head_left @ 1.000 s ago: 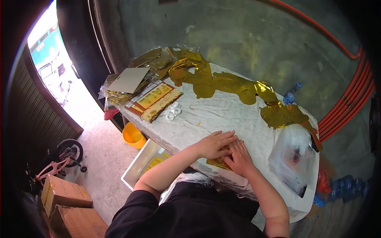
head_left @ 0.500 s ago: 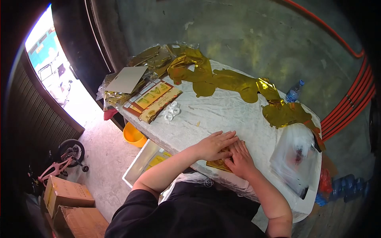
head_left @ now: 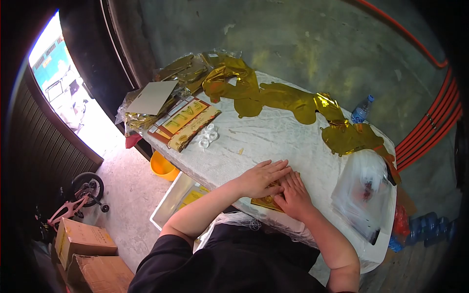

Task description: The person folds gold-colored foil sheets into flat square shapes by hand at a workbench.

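Both my hands lie flat, side by side, on a gold and brown foil piece [head_left: 268, 202] at the table's near edge. My left hand [head_left: 264, 178] has its fingers stretched out to the right, over the top of the piece. Beside it, my right hand [head_left: 294, 196] points away from me with its fingers extended, and the hands touch near the fingertips. They cover much of the piece, whose lower left part shows. White ribbon rolls [head_left: 208, 136] and printed "FALL" packs [head_left: 185, 119] lie further left on the table.
Gold foil sheets [head_left: 288, 100] stretch along the back of the white-covered table [head_left: 264, 136]. Clear plastic bags [head_left: 361, 195] lie at the right, near a water bottle [head_left: 362, 110]. Below the left edge are a yellow bowl [head_left: 163, 166] and a white bin [head_left: 168, 202].
The view has shifted very slightly. My hands stay pressed on the foil piece, with no clear movement.
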`<action>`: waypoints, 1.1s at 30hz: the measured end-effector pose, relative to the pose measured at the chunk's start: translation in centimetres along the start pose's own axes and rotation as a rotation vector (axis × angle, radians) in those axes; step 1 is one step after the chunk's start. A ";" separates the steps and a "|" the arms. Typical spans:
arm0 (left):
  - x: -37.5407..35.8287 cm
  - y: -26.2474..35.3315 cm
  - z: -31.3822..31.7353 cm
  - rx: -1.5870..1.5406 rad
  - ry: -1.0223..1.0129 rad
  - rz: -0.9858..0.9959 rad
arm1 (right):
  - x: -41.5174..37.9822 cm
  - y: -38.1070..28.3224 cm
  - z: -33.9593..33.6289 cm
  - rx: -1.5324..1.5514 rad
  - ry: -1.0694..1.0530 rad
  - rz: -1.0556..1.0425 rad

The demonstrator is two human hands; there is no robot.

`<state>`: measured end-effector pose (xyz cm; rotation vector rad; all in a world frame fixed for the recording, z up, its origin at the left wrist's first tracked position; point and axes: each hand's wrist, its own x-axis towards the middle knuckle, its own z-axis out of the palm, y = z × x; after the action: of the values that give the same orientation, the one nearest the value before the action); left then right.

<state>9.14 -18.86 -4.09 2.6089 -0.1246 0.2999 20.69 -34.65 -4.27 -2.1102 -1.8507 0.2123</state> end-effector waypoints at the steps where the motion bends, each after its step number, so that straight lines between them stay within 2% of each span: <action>1: 0.1 0.0 0.0 -0.004 -0.003 -0.001 | 0.0 0.0 0.0 0.006 0.001 -0.001; 33: 0.0 -0.1 0.0 -0.006 0.003 0.005 | -0.1 0.1 0.2 -0.001 -0.013 -0.022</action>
<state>9.15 -18.77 -4.19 2.6026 -0.1309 0.3044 20.74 -34.72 -4.50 -2.0924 -1.8810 0.2209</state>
